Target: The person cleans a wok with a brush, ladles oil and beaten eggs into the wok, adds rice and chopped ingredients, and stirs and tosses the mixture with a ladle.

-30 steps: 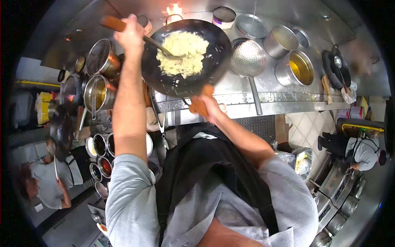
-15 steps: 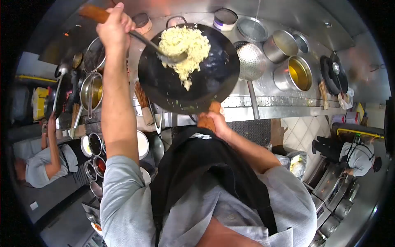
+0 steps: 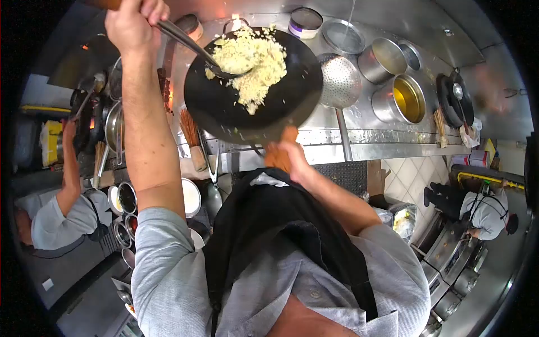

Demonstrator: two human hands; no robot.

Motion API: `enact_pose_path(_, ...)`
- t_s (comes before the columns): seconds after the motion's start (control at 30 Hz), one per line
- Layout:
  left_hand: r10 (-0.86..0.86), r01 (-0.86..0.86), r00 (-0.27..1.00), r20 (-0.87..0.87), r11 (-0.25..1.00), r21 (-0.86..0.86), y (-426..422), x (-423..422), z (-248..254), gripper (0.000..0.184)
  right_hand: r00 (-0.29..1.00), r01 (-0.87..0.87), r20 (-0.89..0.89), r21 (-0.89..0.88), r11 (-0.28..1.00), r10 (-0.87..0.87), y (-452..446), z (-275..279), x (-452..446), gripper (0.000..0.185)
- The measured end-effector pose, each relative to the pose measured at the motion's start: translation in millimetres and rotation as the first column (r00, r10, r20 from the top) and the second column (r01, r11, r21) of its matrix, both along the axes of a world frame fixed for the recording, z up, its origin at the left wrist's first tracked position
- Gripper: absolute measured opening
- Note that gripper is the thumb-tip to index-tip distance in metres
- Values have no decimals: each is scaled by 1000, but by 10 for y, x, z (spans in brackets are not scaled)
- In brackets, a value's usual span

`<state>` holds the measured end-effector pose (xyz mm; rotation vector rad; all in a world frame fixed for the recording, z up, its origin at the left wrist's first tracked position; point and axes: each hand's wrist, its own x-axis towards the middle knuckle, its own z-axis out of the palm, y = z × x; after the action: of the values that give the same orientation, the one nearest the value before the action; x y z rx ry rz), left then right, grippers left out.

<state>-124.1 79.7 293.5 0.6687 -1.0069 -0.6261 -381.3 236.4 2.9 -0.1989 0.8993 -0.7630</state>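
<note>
At the upper left, my left hand (image 3: 135, 25) is wrapped round the handle of a metal ladle (image 3: 188, 42). The ladle's bowl lies in pale fried rice (image 3: 261, 73), in the upper part of a large black wok (image 3: 292, 109). My right hand (image 3: 293, 156) is closed on the wok's near handle, where something orange-brown (image 3: 275, 158) shows between and beside the fingers. Some grains are loose at the wok's far rim. Just right of the wok lies a perforated strainer (image 3: 339, 81), its handle over the counter edge.
A pot of yellow liquid (image 3: 409, 98) and an empty-looking pot (image 3: 383, 59) stand right of the strainer. Flame (image 3: 236, 22) shows behind the wok. Bamboo sticks (image 3: 190, 126) are at left. Co-workers stand at far left (image 3: 62, 219) and far right (image 3: 487, 210).
My left hand has moved up and left with the ladle. The wok first came nearer and widened in view, then shifted slightly back. The rice has shifted and spread. The left co-worker's arm has moved.
</note>
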Motion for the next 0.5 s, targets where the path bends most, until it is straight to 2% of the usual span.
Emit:
enact_pose_path(0.03,21,-18,999,31,996,-90,55,-182,74,28,1000,5,9,46,999,-5,-226,54,152,28)
enact_pose_path(0.07,15,-15,1000,0,995,-95,3,-242,3,30,998,55,15,57,997,-56,-469,-52,307,23)
enact_pose_path(0.1,6,-9,1000,-29,995,-103,-99,-281,-93,31,988,-125,-88,3,992,125,-709,-116,327,20)
enact_pose_path(0.17,129,-94,985,-118,960,266,-43,-616,-212,36,992,1,-124,62,998,6,-843,21,589,17)
enact_pose_path(0.2,230,-222,972,-45,964,145,-549,-392,-783,36,992,36,-123,66,997,-27,-893,-53,642,14)
enact_pose_path(0.23,80,-105,985,150,980,170,-466,-411,-1165,29,991,64,-123,71,995,-55,-941,-160,661,12)
enact_pose_path(0.27,24,-33,999,44,973,227,-549,-333,-1404,31,997,11,-78,3,1000,-11,-1010,-415,656,14)
enact_pose_path(0.3,-32,48,998,-62,962,270,-696,-192,-1513,32,998,38,-43,-8,999,-38,-1064,-525,698,15)
enact_pose_path(0.37,62,-65,998,19,942,330,-770,-5,-1316,30,995,104,15,-9,995,-104,-1053,-669,750,17)
enact_pose_path(0.4,25,-9,999,-48,948,317,-727,56,-1208,32,997,74,-21,-25,997,-75,-1111,-707,739,20)
enact_pose_path(0.43,71,-74,997,23,963,258,-609,1,-1154,34,997,51,-56,-38,998,-53,-1114,-730,733,22)
enact_pose_path(0.5,249,-294,938,240,939,178,-772,-58,-1700,34,996,32,-82,-42,999,-36,-1117,-826,738,25)
